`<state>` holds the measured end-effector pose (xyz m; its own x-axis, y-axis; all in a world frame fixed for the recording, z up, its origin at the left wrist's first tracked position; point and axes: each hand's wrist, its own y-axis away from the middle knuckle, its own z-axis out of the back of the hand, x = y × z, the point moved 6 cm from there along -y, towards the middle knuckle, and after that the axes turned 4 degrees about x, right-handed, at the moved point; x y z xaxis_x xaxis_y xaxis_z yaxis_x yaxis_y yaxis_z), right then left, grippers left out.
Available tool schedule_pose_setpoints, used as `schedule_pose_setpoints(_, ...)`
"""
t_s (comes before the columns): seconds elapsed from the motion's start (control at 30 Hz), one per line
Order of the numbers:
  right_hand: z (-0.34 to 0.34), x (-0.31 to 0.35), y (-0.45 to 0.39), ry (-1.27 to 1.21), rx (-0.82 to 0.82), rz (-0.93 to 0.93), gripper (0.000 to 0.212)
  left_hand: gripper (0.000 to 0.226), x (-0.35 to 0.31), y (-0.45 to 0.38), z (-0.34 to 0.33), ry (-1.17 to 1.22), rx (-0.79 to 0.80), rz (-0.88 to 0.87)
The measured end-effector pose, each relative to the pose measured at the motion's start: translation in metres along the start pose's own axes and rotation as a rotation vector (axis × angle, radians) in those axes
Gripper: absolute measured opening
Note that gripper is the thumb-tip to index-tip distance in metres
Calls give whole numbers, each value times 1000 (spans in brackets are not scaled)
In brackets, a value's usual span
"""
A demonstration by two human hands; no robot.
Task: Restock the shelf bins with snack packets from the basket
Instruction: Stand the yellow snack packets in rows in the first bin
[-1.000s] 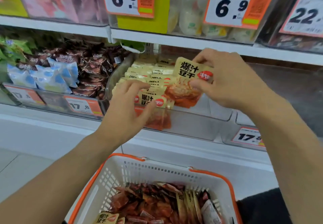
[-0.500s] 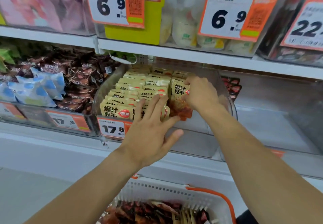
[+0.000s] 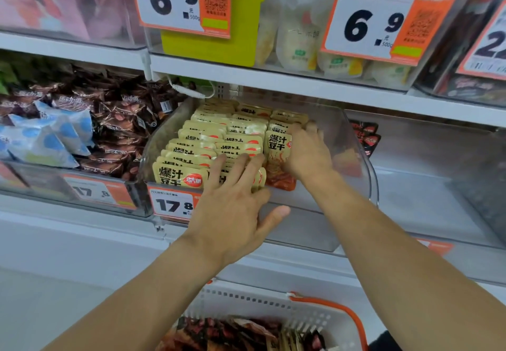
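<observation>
Two bare hands pack yellow snack packets into a clear shelf bin above a basket.

The right hand (image 3: pixel 306 153) grips one upright packet (image 3: pixel 276 156) at the right end of the bin's (image 3: pixel 367 164) rows. The left hand (image 3: pixel 232 197) lies flat with straight fingers against the front packets, holding nothing. Two full rows of yellow packets (image 3: pixel 208 142) fill the bin's left side; its right side is bare. The white basket (image 3: pixel 246 300) below holds many more packets, so the restocking looks only partly done. Brown and blue snacks (image 3: pixel 82 131) fill the neighbouring bin.
</observation>
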<state>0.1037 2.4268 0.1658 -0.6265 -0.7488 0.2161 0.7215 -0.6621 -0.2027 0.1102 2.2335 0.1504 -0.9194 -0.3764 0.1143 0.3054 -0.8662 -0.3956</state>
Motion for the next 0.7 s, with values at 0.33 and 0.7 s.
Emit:
schedule_pose_setpoints(0.33, 1, -2, 2, 12, -91, 43, 62, 63, 7, -1, -1, -94, 20, 11)
schedule_pose_setpoints(0.7, 26, -1, 26, 11, -111, 85, 63, 25, -1, 28, 26, 270, -266, -39)
